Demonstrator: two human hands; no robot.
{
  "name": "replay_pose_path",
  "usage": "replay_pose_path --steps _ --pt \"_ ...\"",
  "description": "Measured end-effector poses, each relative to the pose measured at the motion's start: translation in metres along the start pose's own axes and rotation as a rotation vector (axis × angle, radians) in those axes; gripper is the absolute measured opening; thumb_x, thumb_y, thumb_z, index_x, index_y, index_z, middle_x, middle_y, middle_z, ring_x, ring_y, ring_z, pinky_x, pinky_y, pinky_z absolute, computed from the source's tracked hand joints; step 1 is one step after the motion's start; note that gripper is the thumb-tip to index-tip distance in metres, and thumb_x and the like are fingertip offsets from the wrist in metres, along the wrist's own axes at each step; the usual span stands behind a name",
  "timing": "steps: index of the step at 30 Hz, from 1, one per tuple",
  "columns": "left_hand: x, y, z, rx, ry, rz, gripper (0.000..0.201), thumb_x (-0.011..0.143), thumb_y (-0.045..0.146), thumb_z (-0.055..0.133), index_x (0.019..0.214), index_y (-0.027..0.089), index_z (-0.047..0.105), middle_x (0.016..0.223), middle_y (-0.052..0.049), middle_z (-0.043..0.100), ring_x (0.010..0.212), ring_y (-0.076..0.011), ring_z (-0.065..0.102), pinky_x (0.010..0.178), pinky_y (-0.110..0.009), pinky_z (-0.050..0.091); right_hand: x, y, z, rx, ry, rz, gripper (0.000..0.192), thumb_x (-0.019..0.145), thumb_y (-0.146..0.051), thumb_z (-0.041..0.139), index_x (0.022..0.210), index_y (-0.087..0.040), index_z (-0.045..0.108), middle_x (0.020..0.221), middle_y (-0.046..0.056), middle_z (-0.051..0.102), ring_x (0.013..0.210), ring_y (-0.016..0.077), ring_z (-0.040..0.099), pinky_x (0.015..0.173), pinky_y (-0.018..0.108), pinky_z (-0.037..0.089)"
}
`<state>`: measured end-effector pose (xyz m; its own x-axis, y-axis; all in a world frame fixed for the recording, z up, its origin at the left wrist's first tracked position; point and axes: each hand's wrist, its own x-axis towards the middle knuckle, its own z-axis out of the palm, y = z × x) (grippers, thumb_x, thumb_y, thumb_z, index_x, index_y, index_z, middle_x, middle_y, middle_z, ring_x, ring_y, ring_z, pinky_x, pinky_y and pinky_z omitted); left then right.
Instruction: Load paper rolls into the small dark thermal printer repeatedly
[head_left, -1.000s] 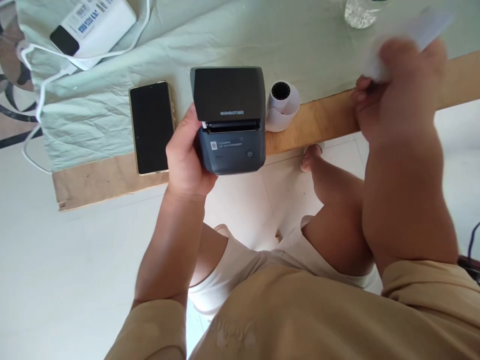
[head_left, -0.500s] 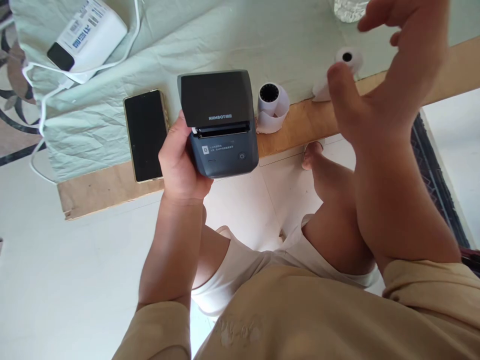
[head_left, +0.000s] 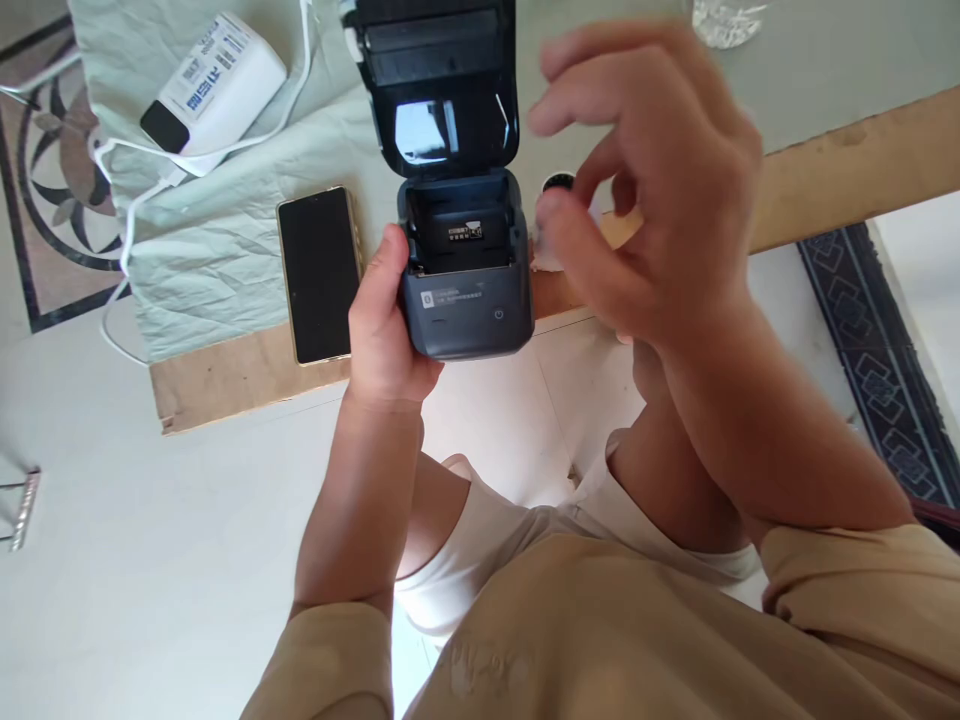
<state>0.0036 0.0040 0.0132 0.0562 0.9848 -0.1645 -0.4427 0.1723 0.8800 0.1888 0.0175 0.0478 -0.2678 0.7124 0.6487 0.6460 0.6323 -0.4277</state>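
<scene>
A dark label printer (head_left: 469, 320) is gripped from its left side by my left hand (head_left: 386, 330), thumb along the edge of the body. Its lid (head_left: 450, 120) stands up and back, showing the paper compartment with a small printed sticker inside and no roll. My right hand (head_left: 652, 170) hovers to the right of the printer, slightly blurred, with fingers curved and apart and nothing between them. Behind its thumb, a white label roll (head_left: 546, 250) with a black core is mostly hidden.
A phone (head_left: 321, 275) lies left of the printer on the green cloth (head_left: 247, 200). Farther left are a white box-shaped device (head_left: 225, 90) and a white cable (head_left: 129, 235). A wooden board edge (head_left: 232, 375) runs along the front. A clear object (head_left: 727, 22) is at the top right.
The printer's lid has gone from shut to open. My right hand has moved left and down, close to the printer and in front of the label roll. My left hand keeps its hold.
</scene>
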Motion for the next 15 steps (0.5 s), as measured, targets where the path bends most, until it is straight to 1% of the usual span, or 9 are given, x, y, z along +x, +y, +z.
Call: replay_pose_path --steps 2,3,5,6,8,11,13,15 --pt "0.001 0.001 -0.001 -0.05 0.008 -0.018 0.042 0.092 0.056 0.046 0.095 0.023 0.071 0.111 -0.01 0.073 0.122 -0.0321 0.061 0.093 -0.044 0.058 -0.002 0.009 0.002 -0.069 0.032 0.074 0.023 0.084 -0.02 0.054 0.106 -0.018 0.062 0.112 0.005 0.068 0.094 0.0156 0.066 0.071 0.027 0.05" --pt "0.001 0.002 -0.002 -0.062 0.014 -0.029 0.04 0.091 0.056 0.047 0.094 0.024 0.071 0.11 -0.009 0.073 0.121 -0.0317 0.062 0.091 -0.043 0.059 -0.003 0.014 0.005 -0.104 0.023 0.116 0.025 0.082 -0.02 0.056 0.106 -0.018 0.062 0.109 0.007 0.067 0.097 0.018 0.065 0.074 0.029 0.052" --pt "0.001 0.003 -0.002 -0.044 0.028 -0.038 0.04 0.09 0.057 0.048 0.094 0.025 0.071 0.107 -0.009 0.073 0.115 -0.0324 0.065 0.086 -0.043 0.06 -0.008 0.022 0.013 -0.15 -0.042 0.195 0.032 0.082 -0.026 0.059 0.113 -0.017 0.06 0.113 0.01 0.065 0.1 0.0214 0.065 0.079 0.034 0.053" --pt "0.001 0.003 -0.002 -0.028 0.021 -0.045 0.042 0.09 0.058 0.047 0.095 0.025 0.072 0.107 -0.009 0.074 0.112 -0.0331 0.066 0.084 -0.044 0.06 -0.01 0.025 0.017 -0.159 -0.071 0.225 0.038 0.082 -0.029 0.06 0.118 -0.018 0.058 0.115 0.011 0.064 0.101 0.0222 0.064 0.079 0.035 0.053" --pt "0.0 0.003 -0.001 -0.004 -0.005 -0.052 0.044 0.09 0.06 0.045 0.097 0.026 0.073 0.109 -0.008 0.074 0.111 -0.0341 0.067 0.084 -0.046 0.06 -0.013 0.027 0.026 -0.168 -0.128 0.275 0.042 0.082 -0.03 0.06 0.123 -0.022 0.055 0.118 0.011 0.061 0.097 0.0212 0.063 0.073 0.033 0.052" --pt "0.0 0.003 0.001 -0.002 -0.025 -0.011 0.041 0.09 0.058 0.046 0.096 0.028 0.074 0.114 -0.005 0.073 0.12 -0.0338 0.063 0.092 -0.047 0.058 -0.014 0.026 0.034 -0.194 -0.2 0.362 0.036 0.082 -0.031 0.061 0.118 -0.028 0.058 0.115 0.009 0.06 0.09 0.0202 0.061 0.064 0.031 0.047" --pt "0.001 0.002 0.0 -0.01 -0.021 0.011 0.038 0.089 0.057 0.05 0.094 0.028 0.074 0.115 -0.004 0.073 0.124 -0.0342 0.061 0.095 -0.048 0.057 -0.014 0.027 0.035 -0.174 -0.194 0.384 0.03 0.081 -0.031 0.062 0.111 -0.028 0.061 0.109 0.007 0.061 0.088 0.0202 0.06 0.064 0.031 0.047" --pt "0.002 0.001 -0.001 -0.018 -0.014 0.006 0.037 0.088 0.057 0.053 0.094 0.028 0.074 0.115 -0.005 0.073 0.124 -0.0346 0.06 0.094 -0.047 0.056 -0.016 0.029 0.034 -0.069 -0.131 0.357 0.036 0.078 -0.025 0.064 0.113 -0.028 0.061 0.107 0.004 0.063 0.089 0.0185 0.06 0.07 0.03 0.049"
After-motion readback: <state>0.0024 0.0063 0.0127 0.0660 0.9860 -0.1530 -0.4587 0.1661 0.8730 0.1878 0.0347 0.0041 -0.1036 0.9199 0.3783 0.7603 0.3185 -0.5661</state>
